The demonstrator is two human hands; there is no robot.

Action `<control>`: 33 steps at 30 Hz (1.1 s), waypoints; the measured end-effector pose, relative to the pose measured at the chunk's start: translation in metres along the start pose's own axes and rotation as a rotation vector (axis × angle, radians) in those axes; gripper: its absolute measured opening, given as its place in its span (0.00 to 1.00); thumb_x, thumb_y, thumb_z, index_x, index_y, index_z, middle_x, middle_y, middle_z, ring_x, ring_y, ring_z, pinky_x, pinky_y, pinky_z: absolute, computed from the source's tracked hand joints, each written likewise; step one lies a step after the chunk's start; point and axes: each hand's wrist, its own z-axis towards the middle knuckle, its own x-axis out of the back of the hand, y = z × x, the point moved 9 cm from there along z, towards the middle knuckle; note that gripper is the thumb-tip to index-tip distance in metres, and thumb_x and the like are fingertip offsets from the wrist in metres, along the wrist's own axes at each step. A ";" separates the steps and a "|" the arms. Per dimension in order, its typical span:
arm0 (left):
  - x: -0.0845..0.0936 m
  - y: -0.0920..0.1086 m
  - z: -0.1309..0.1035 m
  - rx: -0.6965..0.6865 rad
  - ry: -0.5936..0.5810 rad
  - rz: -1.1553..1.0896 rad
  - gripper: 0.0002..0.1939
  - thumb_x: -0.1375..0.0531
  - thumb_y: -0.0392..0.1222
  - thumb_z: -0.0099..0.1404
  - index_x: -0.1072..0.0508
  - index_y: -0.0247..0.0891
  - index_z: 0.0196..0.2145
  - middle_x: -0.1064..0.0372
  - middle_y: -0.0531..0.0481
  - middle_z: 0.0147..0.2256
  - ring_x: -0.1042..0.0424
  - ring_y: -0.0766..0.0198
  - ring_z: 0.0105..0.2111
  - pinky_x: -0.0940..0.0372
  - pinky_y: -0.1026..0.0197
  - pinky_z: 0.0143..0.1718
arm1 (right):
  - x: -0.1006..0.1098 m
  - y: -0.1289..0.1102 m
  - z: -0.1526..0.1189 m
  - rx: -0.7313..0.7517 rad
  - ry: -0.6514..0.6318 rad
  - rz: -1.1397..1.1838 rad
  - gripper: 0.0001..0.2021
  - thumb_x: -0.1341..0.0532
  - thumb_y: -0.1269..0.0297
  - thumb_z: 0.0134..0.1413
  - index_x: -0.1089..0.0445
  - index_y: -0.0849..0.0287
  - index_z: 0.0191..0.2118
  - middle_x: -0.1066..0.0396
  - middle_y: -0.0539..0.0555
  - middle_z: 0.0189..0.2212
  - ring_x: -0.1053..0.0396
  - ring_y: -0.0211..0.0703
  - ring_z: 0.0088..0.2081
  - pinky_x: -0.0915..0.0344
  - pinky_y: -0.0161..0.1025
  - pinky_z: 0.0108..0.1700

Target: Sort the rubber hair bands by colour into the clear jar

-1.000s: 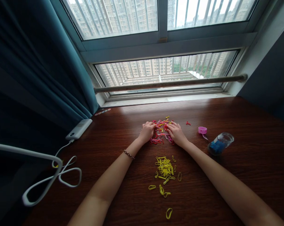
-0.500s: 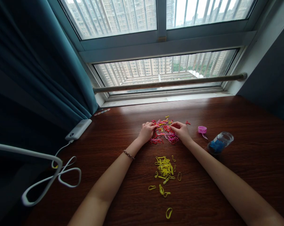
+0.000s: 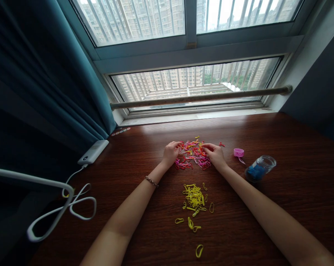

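A loose pile of pink, red and orange rubber bands (image 3: 193,151), with a few yellow ones among them, lies on the dark wooden table (image 3: 144,147). At its left edge is my left hand (image 3: 171,153), fingers curled and closed at the tips; whatever they hold is too small to make out. My right hand (image 3: 215,155) is at the right edge, thumb and forefinger pinched on a small rubber band, apparently a yellow one. Nearer to me sits a heap of yellow rubber bands (image 3: 194,196), with several single ones scattered around it, such as a yellow loop (image 3: 199,251).
To the right, a clear jar (image 3: 259,169) with blue contents lies tilted beside a pink cap (image 3: 238,152). On the left are a white power bank (image 3: 93,152), a looped white cable (image 3: 82,203) and a blue curtain (image 3: 81,74). A metal rail (image 3: 200,98) crosses the window behind.
My left hand has drawn back slightly left, away from the middle of the pile. My right fingertips have shifted slightly up toward a yellow band. The yellow heap looks unchanged.
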 end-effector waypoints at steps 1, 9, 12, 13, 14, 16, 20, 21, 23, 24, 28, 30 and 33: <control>0.000 0.001 0.000 0.001 0.000 -0.011 0.11 0.46 0.33 0.58 0.28 0.39 0.38 0.31 0.49 0.35 0.32 0.64 0.35 0.38 0.63 0.38 | -0.001 0.000 0.000 -0.001 -0.006 -0.003 0.13 0.42 0.59 0.45 0.28 0.62 0.34 0.27 0.56 0.30 0.30 0.44 0.31 0.34 0.38 0.32; 0.000 0.000 0.000 0.025 0.014 -0.041 0.07 0.45 0.36 0.58 0.26 0.39 0.32 0.34 0.50 0.31 0.33 0.66 0.32 0.39 0.65 0.35 | -0.004 -0.011 -0.003 0.064 -0.030 -0.098 0.12 0.40 0.57 0.44 0.29 0.61 0.30 0.27 0.56 0.28 0.30 0.44 0.31 0.35 0.39 0.34; 0.000 -0.003 0.000 0.043 0.015 -0.060 0.05 0.44 0.37 0.58 0.27 0.37 0.30 0.34 0.50 0.30 0.33 0.66 0.31 0.38 0.65 0.34 | -0.003 -0.011 -0.004 0.050 -0.027 -0.090 0.13 0.38 0.55 0.41 0.29 0.61 0.28 0.27 0.56 0.26 0.31 0.44 0.29 0.35 0.38 0.32; -0.001 -0.004 0.000 0.050 0.010 -0.063 0.05 0.43 0.38 0.57 0.28 0.37 0.29 0.33 0.50 0.29 0.33 0.66 0.31 0.38 0.64 0.34 | -0.002 -0.011 -0.004 0.044 -0.028 -0.081 0.13 0.38 0.54 0.41 0.30 0.61 0.28 0.27 0.56 0.26 0.31 0.44 0.29 0.35 0.39 0.32; -0.002 -0.005 0.000 0.056 0.005 -0.064 0.04 0.42 0.38 0.57 0.28 0.37 0.29 0.33 0.50 0.29 0.33 0.66 0.30 0.38 0.64 0.33 | -0.002 -0.011 -0.004 0.038 -0.030 -0.072 0.14 0.38 0.54 0.40 0.30 0.61 0.28 0.27 0.56 0.26 0.31 0.44 0.29 0.35 0.39 0.32; -0.003 -0.006 0.000 0.061 -0.004 -0.065 0.04 0.42 0.39 0.56 0.29 0.36 0.29 0.33 0.50 0.29 0.33 0.65 0.31 0.38 0.64 0.33 | -0.002 -0.009 -0.004 0.023 -0.031 -0.055 0.14 0.37 0.53 0.39 0.31 0.61 0.27 0.28 0.56 0.26 0.30 0.44 0.29 0.35 0.39 0.32; -0.004 -0.005 0.000 0.043 -0.001 -0.073 0.05 0.42 0.40 0.57 0.29 0.36 0.28 0.33 0.50 0.29 0.34 0.66 0.30 0.38 0.64 0.32 | -0.003 -0.004 -0.002 0.005 -0.035 -0.018 0.13 0.37 0.55 0.38 0.31 0.61 0.28 0.28 0.55 0.26 0.30 0.44 0.30 0.34 0.40 0.33; -0.004 -0.005 0.000 0.036 0.001 -0.076 0.05 0.42 0.40 0.57 0.29 0.36 0.28 0.33 0.50 0.28 0.34 0.66 0.29 0.39 0.64 0.32 | -0.004 -0.003 -0.002 0.004 -0.037 -0.008 0.12 0.38 0.56 0.39 0.30 0.61 0.28 0.28 0.55 0.26 0.30 0.44 0.30 0.34 0.40 0.34; -0.004 -0.005 0.000 0.034 0.005 -0.082 0.05 0.42 0.40 0.56 0.29 0.36 0.28 0.33 0.50 0.28 0.34 0.66 0.29 0.39 0.65 0.32 | -0.005 -0.003 -0.001 0.010 -0.048 0.005 0.12 0.39 0.57 0.42 0.29 0.61 0.30 0.28 0.55 0.28 0.30 0.44 0.30 0.34 0.40 0.35; -0.004 -0.006 0.000 0.040 0.005 -0.087 0.05 0.42 0.40 0.56 0.29 0.36 0.28 0.32 0.50 0.29 0.33 0.66 0.30 0.39 0.65 0.32 | -0.006 -0.004 -0.001 0.016 -0.057 0.009 0.11 0.40 0.58 0.43 0.29 0.61 0.31 0.28 0.55 0.29 0.31 0.43 0.31 0.34 0.39 0.35; -0.005 -0.011 0.001 0.086 -0.005 -0.134 0.08 0.42 0.43 0.57 0.29 0.36 0.29 0.31 0.49 0.29 0.33 0.66 0.30 0.38 0.65 0.31 | -0.016 -0.018 -0.004 0.004 -0.168 0.034 0.11 0.42 0.60 0.45 0.28 0.61 0.33 0.28 0.54 0.29 0.32 0.40 0.30 0.36 0.36 0.33; -0.006 -0.013 0.001 0.110 -0.013 -0.160 0.09 0.43 0.45 0.57 0.28 0.35 0.30 0.30 0.49 0.30 0.32 0.65 0.30 0.38 0.64 0.31 | -0.033 -0.031 -0.013 -0.027 -0.368 0.061 0.12 0.41 0.60 0.45 0.28 0.61 0.33 0.28 0.53 0.28 0.32 0.38 0.29 0.37 0.34 0.31; -0.005 -0.015 0.001 0.143 -0.014 -0.192 0.10 0.43 0.45 0.57 0.27 0.35 0.30 0.29 0.48 0.30 0.31 0.65 0.30 0.37 0.64 0.31 | -0.068 -0.053 -0.046 -0.053 -0.806 0.046 0.12 0.39 0.59 0.42 0.26 0.62 0.32 0.28 0.52 0.26 0.33 0.36 0.26 0.38 0.32 0.28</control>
